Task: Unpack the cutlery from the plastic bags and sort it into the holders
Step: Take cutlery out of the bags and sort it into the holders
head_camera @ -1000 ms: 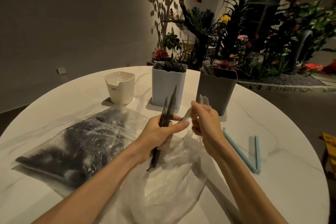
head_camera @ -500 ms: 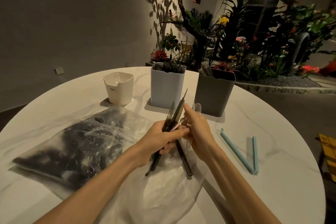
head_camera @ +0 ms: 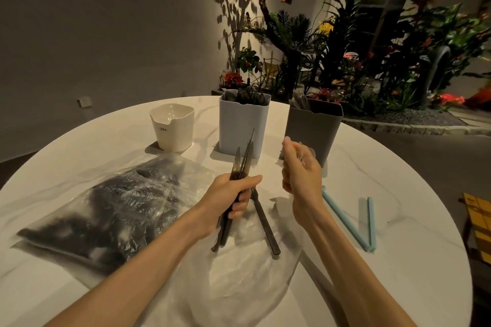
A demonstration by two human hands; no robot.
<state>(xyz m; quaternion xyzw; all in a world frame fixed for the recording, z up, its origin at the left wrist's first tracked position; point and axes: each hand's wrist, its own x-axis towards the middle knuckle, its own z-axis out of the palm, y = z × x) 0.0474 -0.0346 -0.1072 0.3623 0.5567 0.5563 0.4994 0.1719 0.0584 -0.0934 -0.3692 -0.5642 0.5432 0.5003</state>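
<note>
While your left hand (head_camera: 233,194) grips dark knives (head_camera: 243,162) pointing up toward the blue holder (head_camera: 243,125), your right hand (head_camera: 300,170), curled on clear cutlery (head_camera: 309,152), sits just before the grey holder (head_camera: 313,127)

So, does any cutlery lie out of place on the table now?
Yes. One dark fork lies loose on the crumpled clear plastic bag, outside every holder, beside the left hand, which holds dark knives. Nothing looks spilled or damaged.
</note>
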